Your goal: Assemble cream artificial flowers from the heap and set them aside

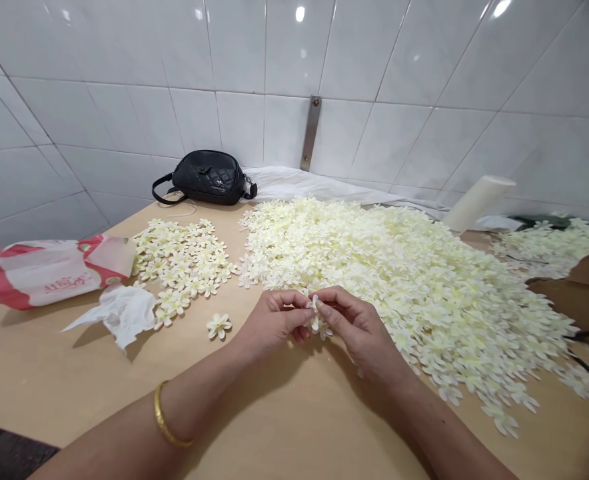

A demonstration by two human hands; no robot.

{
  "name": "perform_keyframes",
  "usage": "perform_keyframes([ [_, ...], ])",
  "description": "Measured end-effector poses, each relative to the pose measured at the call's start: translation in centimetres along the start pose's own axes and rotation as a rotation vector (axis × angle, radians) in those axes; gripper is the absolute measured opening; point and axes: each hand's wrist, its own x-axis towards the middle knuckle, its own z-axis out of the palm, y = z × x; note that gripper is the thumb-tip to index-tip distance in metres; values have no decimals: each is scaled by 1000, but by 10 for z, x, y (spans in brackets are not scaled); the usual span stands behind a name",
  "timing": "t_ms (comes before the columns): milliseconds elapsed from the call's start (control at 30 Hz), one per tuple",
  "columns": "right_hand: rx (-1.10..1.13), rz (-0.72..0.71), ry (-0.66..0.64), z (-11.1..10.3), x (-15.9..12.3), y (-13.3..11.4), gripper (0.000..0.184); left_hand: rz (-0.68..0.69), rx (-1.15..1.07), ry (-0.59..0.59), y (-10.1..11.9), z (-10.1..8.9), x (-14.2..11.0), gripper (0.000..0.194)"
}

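Note:
My left hand (274, 321) and my right hand (357, 328) meet over the wooden table (284, 427), both pinching one small cream fabric flower (316, 315) between their fingertips. A gold bangle (167, 420) is on my left wrist. Just behind and to the right of my hands spreads a large heap of the same cream flowers (404, 273). A smaller, flatter patch of flowers (184, 260) lies to the left, and a single flower (218, 325) rests on the table near my left hand.
A red and white plastic packet (49, 270) and a crumpled white tissue (122, 313) lie at the left. A black handbag (207, 177) sits against the tiled wall. White cloth (304, 183), a white roll (477, 200) and more flowers (554, 243) are at the back right.

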Motion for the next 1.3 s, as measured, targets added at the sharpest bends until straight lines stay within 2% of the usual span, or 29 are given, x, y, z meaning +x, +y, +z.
perform_keyframes([
  [167,-40,13,104,0,-2,1,18,-10,16,66,-1,-2,3,15],
  [300,-157,-8,234,-11,0,-8,19,-44,-118,68,-1,-4,5,17],
  [433,-395,-111,383,-44,24,-21,18,-101,-199,89,-2,-6,6,18],
  [567,-553,-146,520,-90,67,-23,17,-67,-192,68,-4,-10,8,24],
  [633,-588,-146,587,-101,78,-21,19,-41,-195,92,-4,-11,9,26],
  [700,-600,-163,610,-95,74,-19,25,-13,-190,133,-2,-10,9,29],
  [767,-583,-180,534,-74,57,-18,24,9,-186,162,1,-8,7,36],
  [867,-514,-161,223,-35,25,-16,20,33,-183,142,2,-5,5,42],
  [967,-416,-98,49,-7,6,-13,20,39,-186,81,-2,-5,6,44],
  [1067,-281,-8,8,4,3,-6,18,32,-179,77,-5,-7,7,42],
  [1167,-151,66,27,5,4,0,17,4,-219,77,-7,-6,7,38],
  [1233,-144,77,49,3,3,3,17,-65,-308,56,-8,-4,7,33],
  [1300,-233,38,87,3,2,6,15,-142,-401,32,-8,-2,6,28],
])
